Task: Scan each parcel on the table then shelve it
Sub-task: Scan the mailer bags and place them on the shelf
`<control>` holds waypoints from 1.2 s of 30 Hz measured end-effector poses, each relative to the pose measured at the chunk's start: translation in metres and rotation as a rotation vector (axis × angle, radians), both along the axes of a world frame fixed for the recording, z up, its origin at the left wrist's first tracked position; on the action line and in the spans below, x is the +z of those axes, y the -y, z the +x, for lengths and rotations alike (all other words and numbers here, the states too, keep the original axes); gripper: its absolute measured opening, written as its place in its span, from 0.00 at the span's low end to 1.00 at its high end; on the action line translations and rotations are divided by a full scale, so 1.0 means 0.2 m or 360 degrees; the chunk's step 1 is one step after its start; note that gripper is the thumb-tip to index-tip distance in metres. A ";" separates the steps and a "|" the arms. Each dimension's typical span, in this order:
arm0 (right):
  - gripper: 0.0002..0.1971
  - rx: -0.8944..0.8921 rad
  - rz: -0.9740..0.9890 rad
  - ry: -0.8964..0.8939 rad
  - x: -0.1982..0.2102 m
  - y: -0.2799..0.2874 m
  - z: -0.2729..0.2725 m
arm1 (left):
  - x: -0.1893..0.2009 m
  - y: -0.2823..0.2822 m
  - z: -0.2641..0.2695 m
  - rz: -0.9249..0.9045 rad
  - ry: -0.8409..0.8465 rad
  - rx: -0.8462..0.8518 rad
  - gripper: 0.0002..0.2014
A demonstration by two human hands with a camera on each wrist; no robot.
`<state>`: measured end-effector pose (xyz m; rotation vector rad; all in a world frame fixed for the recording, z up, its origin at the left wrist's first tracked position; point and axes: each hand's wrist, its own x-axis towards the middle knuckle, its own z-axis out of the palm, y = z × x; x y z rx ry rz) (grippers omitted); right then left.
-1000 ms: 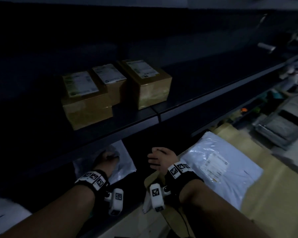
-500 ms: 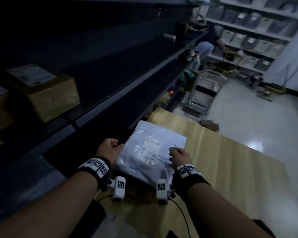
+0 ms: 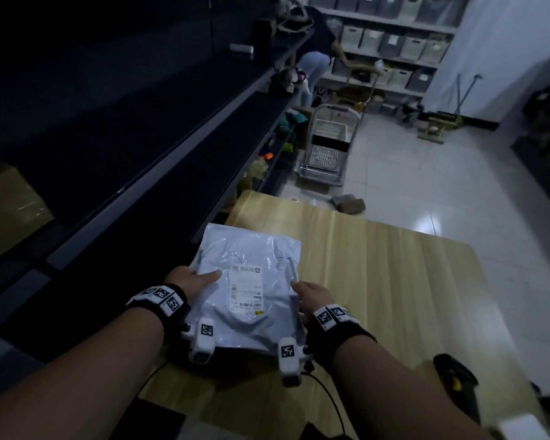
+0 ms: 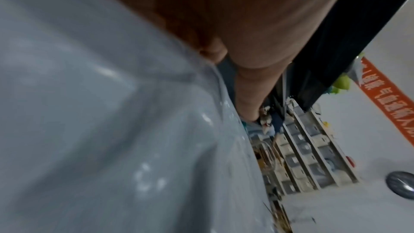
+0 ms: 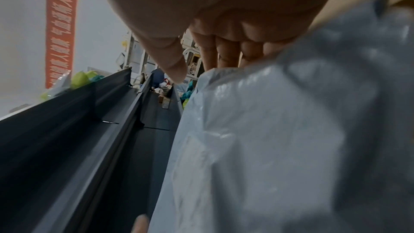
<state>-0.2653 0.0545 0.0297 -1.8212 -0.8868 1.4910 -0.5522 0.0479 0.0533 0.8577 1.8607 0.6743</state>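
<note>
A grey plastic mailer parcel (image 3: 251,268) with a white shipping label (image 3: 246,289) sits at the near left of the wooden table (image 3: 378,265). My left hand (image 3: 192,279) grips its left edge, thumb lying on top. My right hand (image 3: 311,296) grips its right edge, with fingers curled under the parcel (image 5: 257,139) in the right wrist view. The parcel (image 4: 100,121) fills the left wrist view under my palm. A black handheld scanner (image 3: 454,376) lies on the table at the near right.
Dark shelving (image 3: 140,173) runs along the left, with a cardboard box (image 3: 7,211) at its left end. Beyond the table stand a trolley (image 3: 327,147) on the tiled floor, a person (image 3: 311,65) bending at the shelves, and racks of grey bins (image 3: 394,42).
A second ago my hands were at a mailer on the lower shelf. My view swung right to the table, and both hands took hold of this parcel and drew it nearer.
</note>
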 end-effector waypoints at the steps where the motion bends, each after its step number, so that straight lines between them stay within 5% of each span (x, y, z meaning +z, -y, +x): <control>1: 0.14 0.0020 0.0005 0.0012 0.03 0.01 0.01 | 0.00 -0.01 0.03 0.0015 -0.0034 -0.0014 0.19; 10: 0.06 -0.0023 0.0113 -0.0058 0.08 0.00 0.24 | 0.15 -0.02 0.43 0.0470 -0.0362 -0.0198 0.07; 19: 0.06 -0.0257 0.0079 -0.0139 -0.04 0.02 0.89 | 0.21 0.00 1.05 0.0703 -0.0339 -0.0278 0.06; 28: 0.05 -0.0256 -0.0136 0.0081 -0.34 0.21 1.50 | -0.32 0.15 1.58 0.0295 -0.0083 -0.0386 0.12; 32: 0.10 -0.0087 -0.0369 -0.0061 -0.45 0.27 1.65 | -0.58 0.24 1.62 -0.0155 -0.0078 -0.0281 0.17; 36: 0.06 -0.0032 -0.0407 0.0018 -0.49 0.34 1.80 | -0.72 0.31 1.60 -0.0250 -0.0079 -0.0113 0.23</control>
